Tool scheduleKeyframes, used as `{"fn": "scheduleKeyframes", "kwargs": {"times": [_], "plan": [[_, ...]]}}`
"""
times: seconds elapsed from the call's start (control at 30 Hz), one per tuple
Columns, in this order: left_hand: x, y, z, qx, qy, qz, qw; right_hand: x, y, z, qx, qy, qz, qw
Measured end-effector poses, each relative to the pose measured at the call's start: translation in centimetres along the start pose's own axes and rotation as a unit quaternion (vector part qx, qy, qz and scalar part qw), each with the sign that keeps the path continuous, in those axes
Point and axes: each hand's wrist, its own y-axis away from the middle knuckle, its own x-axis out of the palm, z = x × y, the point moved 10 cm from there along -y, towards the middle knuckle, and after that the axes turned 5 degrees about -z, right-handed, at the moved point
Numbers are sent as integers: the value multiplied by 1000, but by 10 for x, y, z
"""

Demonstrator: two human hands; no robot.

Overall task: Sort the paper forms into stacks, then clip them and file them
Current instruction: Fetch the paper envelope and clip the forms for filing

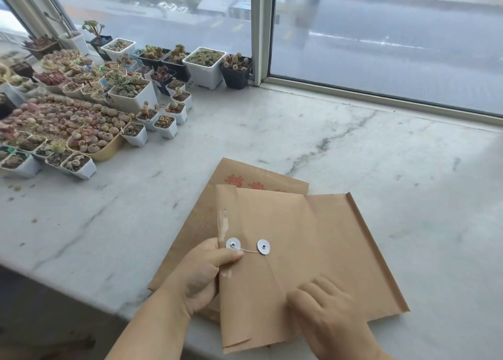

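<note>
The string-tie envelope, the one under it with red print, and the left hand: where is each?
String-tie envelope (340,239): head view, bare back panel.
Red-printed envelope (245,178): head view, upper part.
Left hand (202,272): head view, knuckles.

White marble windowsill (313,130) with grey veining, runs along the window frame at the back. Front edge shows at lower left. Far left and back-left: a dense cluster of small succulent pots (89,98), white and black square ones, packed touching each other. One larger white square pot (204,66) near the window post, a black pot (236,72) just beside it on the right. A long beige tray of pebble-like plants (81,126) sits at the front of the cluster. Bits of grit scattered on the stone near the pots. Near front centre, a kraft envelope with red print (245,180) lies flat on the marble, second kraft envelope (340,250) on top of it, overlapping to the right.
</note>
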Motion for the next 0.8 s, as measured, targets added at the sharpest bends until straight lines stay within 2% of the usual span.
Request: {"fn": "scheduleKeyframes", "kwargs": {"times": [0.1, 0.2, 0.27, 0.37, 0.4, 0.47, 0.53, 0.6, 0.67, 0.73, 0.8], "plan": [[3, 3, -3, -11, 37, -36, 999, 0, 23, -31, 59, -12, 60, 996], [18, 8, -15, -15, 83, -31, 996, 12, 54, -55, 116, 4, 151, 982], [34, 14, -31, -6, 114, -6, 993, -7, 59, -79, 190, -30, 105, 976], [60, 24, -56, 14, 196, 82, 977, -58, 44, -128, 391, -110, -45, 913], [61, 23, -61, 28, 186, 83, 979, -75, 33, -136, 426, -119, -81, 893], [47, 15, -64, 75, 72, 18, 994, -101, 6, -150, 466, -141, -124, 865], [34, 12, -69, 128, -52, -49, 989, -108, -16, -165, 523, -260, -133, 801], [29, 15, -82, 179, -109, -64, 976, -90, -34, -166, 564, -458, -91, 681], [24, 16, -90, 211, -115, -53, 969, -70, -45, -154, 587, -568, -44, 575], [11, 15, -94, 214, -126, -70, 966, -46, -47, -142, 608, -601, -24, 519], [-17, 15, -98, 229, -167, -116, 952, -12, -40, -134, 626, -600, -33, 497]]}}
